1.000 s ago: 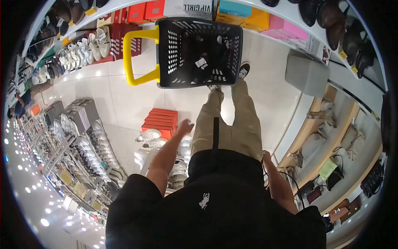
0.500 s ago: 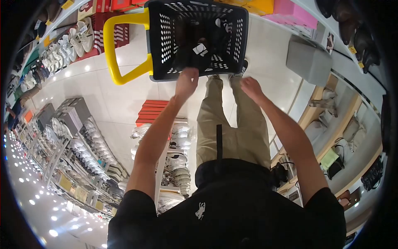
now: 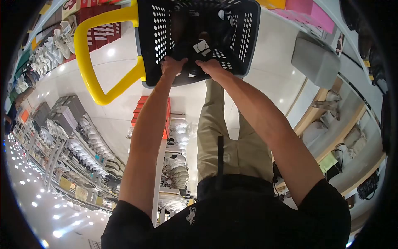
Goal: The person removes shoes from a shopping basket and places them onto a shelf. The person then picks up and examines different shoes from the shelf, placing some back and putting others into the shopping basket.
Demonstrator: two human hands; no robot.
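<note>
Pale tiles (image 3: 269, 58) gleam; left hand (image 3: 171, 66) and right hand (image 3: 210, 67) reach into the perforated black basket (image 3: 161, 37), thumbs inward, finger grip unclear.

No words or numbers are being readable here. Inside the black basket (image 3: 144, 45), a white label (image 3: 202, 47) is showing a dark outlined mark, but its print is staying too small to read. The black shirt (image 3: 232, 220) is carrying a small white figure emblem (image 3: 191, 216) without readable letters. White stripes are running across the dark red boxes (image 3: 105, 35). The pink box (image 3: 309, 15) is bearing small unreadable print on its side, and the yellow shelf tags (image 3: 366, 63) are showing nothing legible.
</note>
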